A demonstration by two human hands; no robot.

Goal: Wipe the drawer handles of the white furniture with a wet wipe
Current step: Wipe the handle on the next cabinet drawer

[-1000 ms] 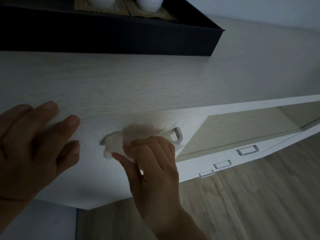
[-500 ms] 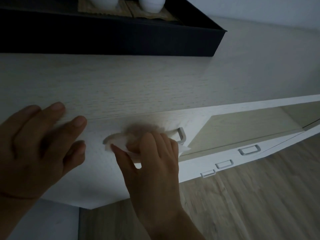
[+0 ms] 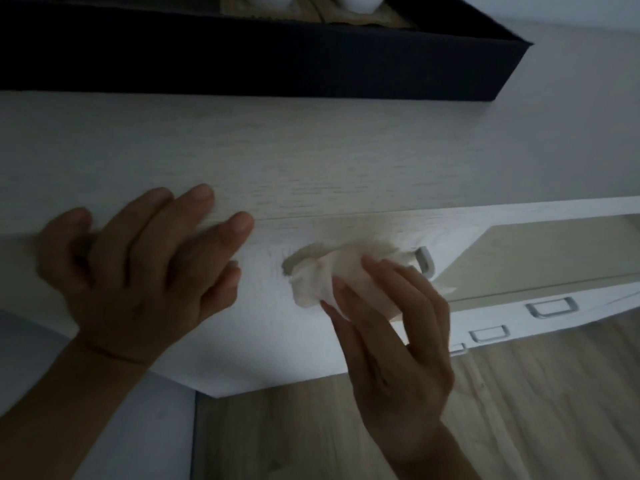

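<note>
Pale wood-grain floor (image 3: 519, 420) spreads across the near right, and over it the white furniture (image 3: 311, 150) fills most of the view, with a dark shallow box (image 3: 242, 64) sitting along the far side of its broad top. Below the top's near edge is the drawer front (image 3: 270, 334), where the work is going on. The left hand (image 3: 138, 278) lies on that edge with its fingers spread and grasps nothing. It is probably there to brace the person and steady the unit against the rubbing. The right hand (image 3: 394, 341) pinches the bunched wet wipe (image 3: 332, 275) between fingers and thumb and presses it around the drawer's handle (image 3: 424, 263), so the cloth wraps the bar rather than merely skimming its face (only the handle's right end shows uncovered). Further right, two smaller handles (image 3: 551, 307) sit on other drawer fronts, well apart from the wipe. Whether these have been cleaned cannot be told.
</note>
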